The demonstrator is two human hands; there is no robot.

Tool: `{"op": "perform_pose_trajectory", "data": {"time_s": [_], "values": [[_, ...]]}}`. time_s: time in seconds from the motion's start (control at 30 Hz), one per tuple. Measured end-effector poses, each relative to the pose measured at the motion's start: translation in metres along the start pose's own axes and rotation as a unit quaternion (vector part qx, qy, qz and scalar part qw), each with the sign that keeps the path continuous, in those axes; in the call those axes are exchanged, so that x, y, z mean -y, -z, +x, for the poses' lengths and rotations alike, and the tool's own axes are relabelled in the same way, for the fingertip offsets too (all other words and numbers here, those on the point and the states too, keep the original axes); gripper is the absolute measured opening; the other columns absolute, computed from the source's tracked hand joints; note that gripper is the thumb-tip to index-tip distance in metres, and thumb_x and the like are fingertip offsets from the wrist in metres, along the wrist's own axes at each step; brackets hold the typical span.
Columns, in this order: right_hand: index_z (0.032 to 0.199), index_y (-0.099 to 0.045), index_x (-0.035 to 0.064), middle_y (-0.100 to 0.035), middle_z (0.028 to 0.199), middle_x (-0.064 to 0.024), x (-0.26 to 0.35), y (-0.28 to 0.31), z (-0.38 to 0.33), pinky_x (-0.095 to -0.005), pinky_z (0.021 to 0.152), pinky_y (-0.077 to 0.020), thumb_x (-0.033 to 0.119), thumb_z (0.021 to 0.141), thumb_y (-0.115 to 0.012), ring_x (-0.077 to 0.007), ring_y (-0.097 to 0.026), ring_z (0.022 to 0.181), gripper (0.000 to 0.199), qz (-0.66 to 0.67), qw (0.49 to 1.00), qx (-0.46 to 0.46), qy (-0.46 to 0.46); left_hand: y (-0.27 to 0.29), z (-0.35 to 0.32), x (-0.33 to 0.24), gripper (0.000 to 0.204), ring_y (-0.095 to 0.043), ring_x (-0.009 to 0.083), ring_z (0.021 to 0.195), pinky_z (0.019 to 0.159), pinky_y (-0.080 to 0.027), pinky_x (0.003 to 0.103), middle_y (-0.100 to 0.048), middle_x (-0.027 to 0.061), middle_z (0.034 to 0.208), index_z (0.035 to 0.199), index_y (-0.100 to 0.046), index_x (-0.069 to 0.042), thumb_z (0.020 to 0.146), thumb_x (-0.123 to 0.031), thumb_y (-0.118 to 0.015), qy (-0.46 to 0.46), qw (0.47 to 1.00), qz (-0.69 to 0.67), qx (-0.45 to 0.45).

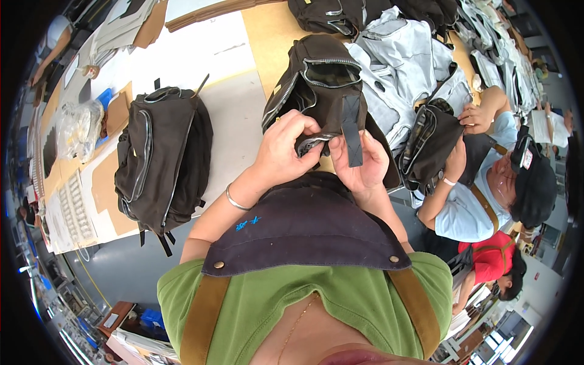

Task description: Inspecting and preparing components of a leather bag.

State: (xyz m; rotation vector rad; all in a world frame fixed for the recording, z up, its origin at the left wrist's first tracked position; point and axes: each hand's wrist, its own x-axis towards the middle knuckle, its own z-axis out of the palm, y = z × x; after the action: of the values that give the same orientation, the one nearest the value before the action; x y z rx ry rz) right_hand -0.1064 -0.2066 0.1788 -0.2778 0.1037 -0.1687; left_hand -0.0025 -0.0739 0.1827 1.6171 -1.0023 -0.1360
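A dark brown zippered bag (319, 70) is held up over the table edge in front of me. My left hand (285, 149) grips its lower edge near the zipper, a metal bangle on that wrist. My right hand (364, 161) pinches a flat dark strap (351, 128) that hangs from the bag's front. Both hands sit close together just above my dark apron bib.
A second dark bag (161, 161) lies flat on the table to my left. Pale grey bags (404, 55) are piled at the back right. A person in a light blue shirt and dark cap handles another brown bag (429, 146) on my right. Cardboard sheets and plastic bags lie far left.
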Motion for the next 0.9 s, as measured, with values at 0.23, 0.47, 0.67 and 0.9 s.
{"op": "perform_pose_trajectory", "data": {"time_s": [0.23,0.47,0.67,0.9], "values": [[0.085,-0.059,0.0005,-0.060,0.084,-0.0070,-0.002,-0.017,0.008,-0.0299,0.076,-0.0425,0.016,0.087,-0.048,-0.0169,-0.056,0.077,0.019,-0.096,0.988,-0.116,0.039,0.002,0.003,-0.002,0.019,-0.047,0.0182,0.050,0.045,-0.037,0.029,-0.046,0.0046,0.062,0.069,-0.053,-0.005,0.056,0.008,-0.059,-0.024,0.992,0.077,-0.096],[0.093,-0.058,0.0030,-0.061,0.090,-0.0066,0.001,0.010,0.002,-0.0305,0.082,-0.0407,0.017,0.085,-0.049,-0.0166,-0.056,0.086,0.019,-0.091,0.995,-0.045,0.010,0.005,-0.004,-0.007,0.018,-0.040,0.0117,0.049,0.042,-0.031,0.024,-0.044,0.0022,0.061,0.071,-0.056,-0.006,0.060,0.007,-0.063,-0.064,0.994,0.080,-0.022],[0.098,-0.055,0.0025,-0.061,0.091,-0.0088,-0.010,-0.020,0.004,-0.0297,0.077,-0.0430,0.021,0.088,-0.044,-0.0182,-0.057,0.080,0.024,-0.135,0.986,-0.072,0.063,0.014,0.004,-0.008,0.016,-0.046,0.0151,0.045,0.039,-0.036,0.026,-0.044,0.0033,0.058,0.071,-0.059,-0.007,0.059,0.004,-0.063,-0.100,0.983,0.125,-0.093],[0.094,-0.058,0.0053,-0.053,0.075,-0.0036,-0.009,-0.009,0.007,-0.0195,0.047,-0.0367,-0.002,0.057,-0.072,-0.0065,-0.047,0.063,0.040,-0.729,0.609,-0.049,0.308,0.025,0.014,-0.006,0.020,-0.036,0.0097,0.043,0.040,-0.029,0.024,-0.040,0.0010,0.055,0.072,-0.059,-0.005,0.058,0.007,-0.065,-0.030,0.986,0.099,-0.128]]}}
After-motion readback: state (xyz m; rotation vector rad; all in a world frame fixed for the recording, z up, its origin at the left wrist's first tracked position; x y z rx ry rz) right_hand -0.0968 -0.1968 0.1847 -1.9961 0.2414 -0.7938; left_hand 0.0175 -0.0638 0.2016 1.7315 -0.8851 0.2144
